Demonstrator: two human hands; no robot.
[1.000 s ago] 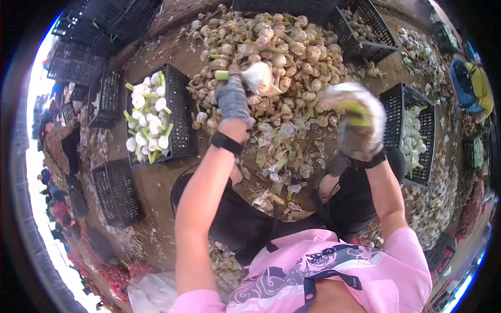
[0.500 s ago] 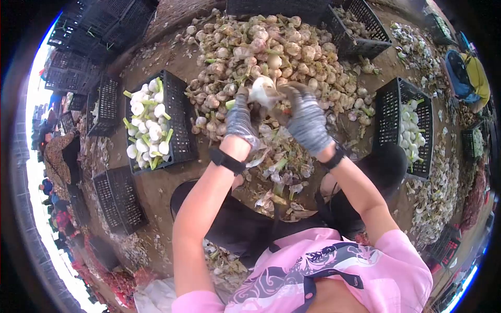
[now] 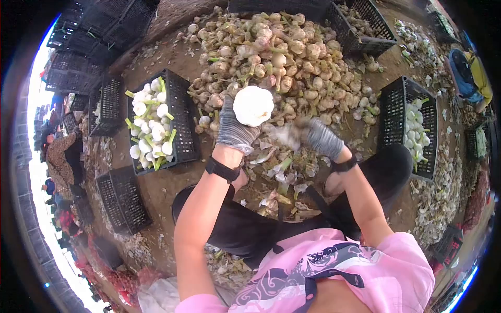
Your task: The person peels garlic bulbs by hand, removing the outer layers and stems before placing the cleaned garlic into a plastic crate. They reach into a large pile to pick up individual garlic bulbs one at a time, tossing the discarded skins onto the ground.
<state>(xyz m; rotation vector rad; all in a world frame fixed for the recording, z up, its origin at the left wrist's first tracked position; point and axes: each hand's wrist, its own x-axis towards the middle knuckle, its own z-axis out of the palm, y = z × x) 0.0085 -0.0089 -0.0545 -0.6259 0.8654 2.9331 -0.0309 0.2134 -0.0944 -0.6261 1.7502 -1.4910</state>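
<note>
My left hand [image 3: 235,128], in a grey glove, holds up a white peeled garlic bulb [image 3: 253,105] over the near edge of a big pile of unpeeled garlic [image 3: 276,57]. My right hand [image 3: 321,138], also gloved, is low beside it and blurred, with a strip of papery skin [image 3: 284,136] at its fingers. Loose skins and green stalks [image 3: 279,172] lie on the ground under both hands.
A black crate [image 3: 180,117] of white peeled bulbs sits to the left, another crate [image 3: 396,112] with peeled bulbs to the right. Empty black crates [image 3: 122,198] stand at left and back left. Another crate [image 3: 365,28] is behind the pile. Garlic heaps line the right edge.
My right hand has pulled down and away from the bulb, taking skin with it. My left hand has turned the bulb so its white rounded side faces up.
</note>
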